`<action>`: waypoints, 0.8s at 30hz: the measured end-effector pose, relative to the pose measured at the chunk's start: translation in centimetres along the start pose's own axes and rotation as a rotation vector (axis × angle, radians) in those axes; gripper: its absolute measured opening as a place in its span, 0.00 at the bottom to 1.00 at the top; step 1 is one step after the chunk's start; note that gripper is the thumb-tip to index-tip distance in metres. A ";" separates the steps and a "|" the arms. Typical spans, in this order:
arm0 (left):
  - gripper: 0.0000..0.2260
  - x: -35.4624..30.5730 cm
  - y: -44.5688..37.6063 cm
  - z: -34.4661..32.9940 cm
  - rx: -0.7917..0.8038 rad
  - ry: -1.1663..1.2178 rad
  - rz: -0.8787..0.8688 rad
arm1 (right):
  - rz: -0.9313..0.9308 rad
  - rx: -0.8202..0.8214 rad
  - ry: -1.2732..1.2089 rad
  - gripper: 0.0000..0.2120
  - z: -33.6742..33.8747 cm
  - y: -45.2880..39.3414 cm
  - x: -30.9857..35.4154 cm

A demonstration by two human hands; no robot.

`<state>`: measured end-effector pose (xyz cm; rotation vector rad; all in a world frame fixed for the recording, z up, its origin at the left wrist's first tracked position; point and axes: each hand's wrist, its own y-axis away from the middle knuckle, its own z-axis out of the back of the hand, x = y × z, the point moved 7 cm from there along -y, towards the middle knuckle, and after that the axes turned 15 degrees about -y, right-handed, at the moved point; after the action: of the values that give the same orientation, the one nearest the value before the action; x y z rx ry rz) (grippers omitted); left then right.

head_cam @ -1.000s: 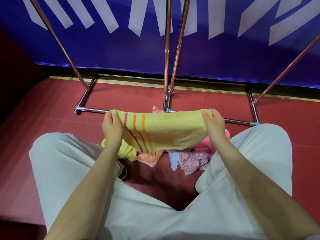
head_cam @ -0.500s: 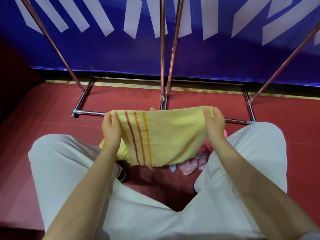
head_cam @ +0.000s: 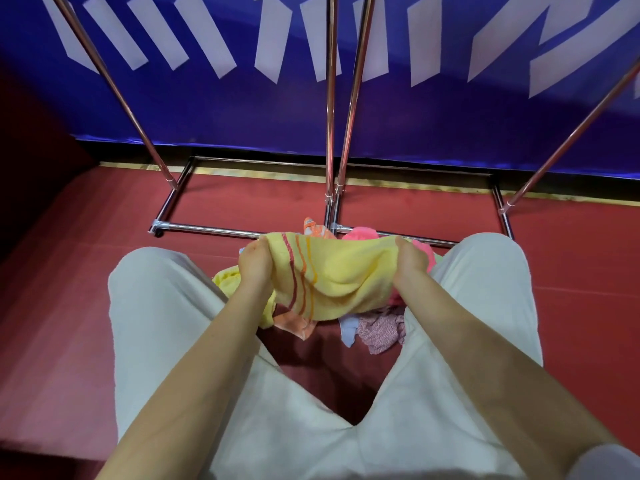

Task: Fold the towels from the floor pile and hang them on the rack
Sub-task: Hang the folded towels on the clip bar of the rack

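A yellow towel [head_cam: 349, 275] with red and orange stripes hangs slack between my hands, low over the floor pile. My left hand [head_cam: 254, 263] grips its left edge beside the stripes. My right hand [head_cam: 410, 259] grips its right edge. The pile [head_cam: 379, 329] lies on the red floor between my knees: a pink towel, an orange one, a pale blue one and a speckled mauve one, partly hidden by the yellow towel. The metal rack [head_cam: 330, 98] stands just beyond, its poles rising out of the top of the frame.
My knees in white trousers [head_cam: 162, 306] flank the pile. The rack's base bars [head_cam: 207, 230] run along the floor in front of a blue banner wall [head_cam: 242, 109]. Slanted rack poles stand at far left and far right.
The towel has dropped lower, toward the pile, and sags in the middle; earlier it was held up flat and taut. Both hands turned downward and keep their grip.
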<state>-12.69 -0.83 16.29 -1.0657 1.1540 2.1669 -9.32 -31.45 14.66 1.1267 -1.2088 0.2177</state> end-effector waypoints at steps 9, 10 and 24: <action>0.12 -1.2 2.9 -3.6 0.086 0.065 -0.001 | -0.017 0.245 -0.036 0.09 -4.8 3.8 -1.9; 0.13 -1.5 3.6 -4.0 0.084 0.056 -0.039 | 0.001 0.282 -0.023 0.13 -5.2 4.3 -1.9; 0.09 -2.3 6.7 -8.2 0.348 0.361 -0.045 | 0.575 0.725 0.287 0.11 -8.2 9.5 1.4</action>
<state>-12.50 -11.37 18.51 -1.3345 1.5779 1.6940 -9.95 -21.12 21.82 1.2640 -1.1944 1.2933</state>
